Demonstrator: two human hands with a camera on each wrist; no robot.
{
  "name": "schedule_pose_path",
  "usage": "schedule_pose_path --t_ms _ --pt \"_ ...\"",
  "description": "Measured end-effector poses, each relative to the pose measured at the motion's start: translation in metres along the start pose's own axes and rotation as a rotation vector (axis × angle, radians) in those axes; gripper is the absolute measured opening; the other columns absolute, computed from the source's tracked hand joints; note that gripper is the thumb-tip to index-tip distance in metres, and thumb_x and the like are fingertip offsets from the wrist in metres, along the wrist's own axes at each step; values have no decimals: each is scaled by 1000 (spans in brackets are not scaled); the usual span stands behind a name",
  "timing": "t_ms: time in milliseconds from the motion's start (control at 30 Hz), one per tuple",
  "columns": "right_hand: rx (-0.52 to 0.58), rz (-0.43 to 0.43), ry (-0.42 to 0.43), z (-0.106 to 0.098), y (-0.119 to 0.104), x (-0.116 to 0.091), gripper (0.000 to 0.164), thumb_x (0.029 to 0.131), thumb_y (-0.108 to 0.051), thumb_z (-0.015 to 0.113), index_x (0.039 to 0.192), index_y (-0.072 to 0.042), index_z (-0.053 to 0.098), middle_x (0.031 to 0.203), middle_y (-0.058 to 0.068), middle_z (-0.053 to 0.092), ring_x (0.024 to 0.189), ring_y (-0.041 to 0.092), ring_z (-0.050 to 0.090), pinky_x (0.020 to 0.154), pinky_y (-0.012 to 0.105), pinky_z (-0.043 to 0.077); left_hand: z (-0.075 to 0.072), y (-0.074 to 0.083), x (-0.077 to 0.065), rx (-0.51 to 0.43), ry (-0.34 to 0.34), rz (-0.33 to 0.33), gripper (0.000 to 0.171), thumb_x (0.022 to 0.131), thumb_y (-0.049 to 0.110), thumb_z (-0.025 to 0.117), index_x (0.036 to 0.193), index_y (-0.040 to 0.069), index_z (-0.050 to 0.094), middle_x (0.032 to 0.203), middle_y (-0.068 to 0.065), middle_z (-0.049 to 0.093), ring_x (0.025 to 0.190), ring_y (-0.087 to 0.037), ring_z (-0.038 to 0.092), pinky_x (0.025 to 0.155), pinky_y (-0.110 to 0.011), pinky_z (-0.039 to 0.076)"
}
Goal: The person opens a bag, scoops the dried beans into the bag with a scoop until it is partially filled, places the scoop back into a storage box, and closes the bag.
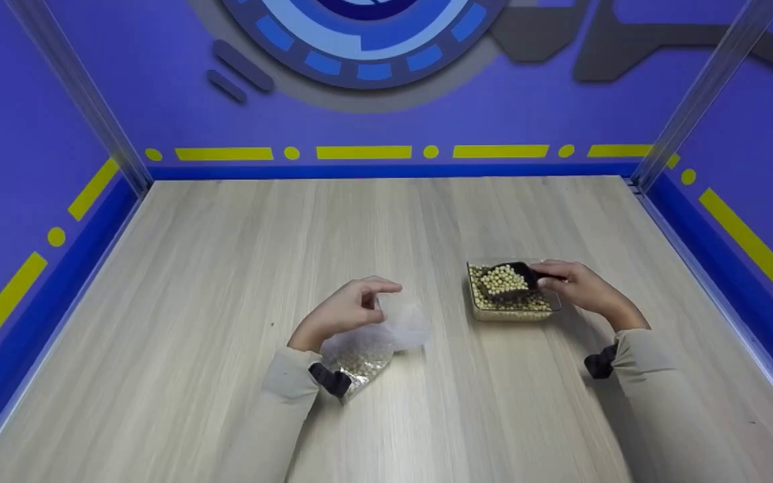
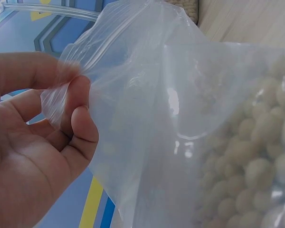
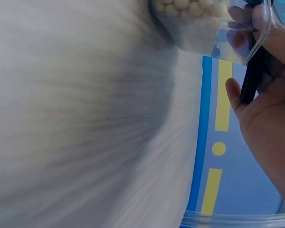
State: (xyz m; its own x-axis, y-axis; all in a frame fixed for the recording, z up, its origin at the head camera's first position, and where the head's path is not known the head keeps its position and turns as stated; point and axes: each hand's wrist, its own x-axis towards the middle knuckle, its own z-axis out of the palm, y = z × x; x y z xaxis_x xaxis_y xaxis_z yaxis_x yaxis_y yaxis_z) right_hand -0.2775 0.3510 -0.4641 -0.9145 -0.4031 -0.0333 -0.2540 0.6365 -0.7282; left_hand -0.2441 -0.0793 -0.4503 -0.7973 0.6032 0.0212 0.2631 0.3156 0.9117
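Observation:
My left hand [image 1: 349, 308] pinches the edge of a clear zip bag [image 1: 408, 322] between thumb and fingers. Pale round beans [image 2: 259, 171] fill the bag's lower part, which lies on the table under my wrist. To the right, my right hand [image 1: 581, 287] grips the handle of a black scoop [image 1: 527, 275]. Heaped with beans, the scoop sits over a clear square container [image 1: 512, 315] that is full of the same beans. In the right wrist view, the scoop's black handle [image 3: 251, 78] runs through the curled fingers, beside the container's wall.
Both things rest on a pale wood-grain table [image 1: 225, 255]. Blue walls [image 1: 373, 127] with yellow stripes close it in at the back and sides. A small dark speck lies left of my left hand.

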Motion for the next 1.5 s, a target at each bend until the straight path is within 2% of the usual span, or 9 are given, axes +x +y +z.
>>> schedule_pose_path --t_ms 133,333,467,567,633,800,967,1200,1500 --pt "18 -16 13 1 2 0 41 98 -16 52 136 2 52 142 27 44 135 44 36 105 54 35 0 -1 1 -3 -2 -2 55 79 -6 56 134 -3 52 130 -15 54 69 -10 43 59 -18 38" --pt "31 -15 29 1 1 0 42 99 -18 51 137 0 51 143 26 43 135 43 36 105 52 35 0 -1 0 6 1 -10 55 80 -5 56 135 0 53 130 -14 53 69 -10 42 59 -18 38" --pt "14 -38 49 -1 -2 1 42 99 -20 51 136 -1 53 141 24 48 131 41 43 100 28 45 -1 -3 0 5 4 -16 54 81 -5 56 135 2 54 129 -14 54 68 -10 43 58 -18 38" --pt "8 -55 68 -2 -5 2 42 99 -20 52 135 1 53 139 24 49 128 41 45 90 8 41 -1 -3 0 0 4 -17 54 80 -5 56 134 1 54 122 -16 56 68 -11 42 58 -18 37" --pt "13 -61 72 -3 -8 2 42 99 -19 51 135 3 52 139 26 48 128 43 43 88 4 38 -1 -3 0 -3 2 -13 54 81 -5 56 134 1 54 123 -17 56 67 -12 41 58 -19 37" --pt "41 -70 74 -3 -15 2 43 99 -17 51 135 6 50 139 29 46 129 42 43 88 4 38 -2 -2 -1 -2 -4 -1 53 82 -4 56 135 0 53 132 -15 53 66 -12 39 59 -20 36" --pt "42 -59 69 -1 -23 4 43 99 -19 52 136 3 51 141 27 46 126 25 49 87 6 41 -2 -2 -1 -4 -8 0 54 82 -4 56 136 0 52 126 -15 56 65 -12 38 58 -20 36" --pt "44 -95 66 3 -32 9 42 98 -17 53 134 3 53 139 25 49 131 40 42 90 4 37 -1 -2 -1 -18 -6 11 54 81 -4 57 134 0 53 125 -16 56 67 -11 40 58 -19 36" --pt "48 -126 32 10 -45 16 39 98 -15 53 133 1 55 138 23 51 131 39 43 91 5 37 -1 -2 0 -37 -4 13 54 80 -5 58 133 -2 54 123 -22 55 68 -11 41 58 -18 36"
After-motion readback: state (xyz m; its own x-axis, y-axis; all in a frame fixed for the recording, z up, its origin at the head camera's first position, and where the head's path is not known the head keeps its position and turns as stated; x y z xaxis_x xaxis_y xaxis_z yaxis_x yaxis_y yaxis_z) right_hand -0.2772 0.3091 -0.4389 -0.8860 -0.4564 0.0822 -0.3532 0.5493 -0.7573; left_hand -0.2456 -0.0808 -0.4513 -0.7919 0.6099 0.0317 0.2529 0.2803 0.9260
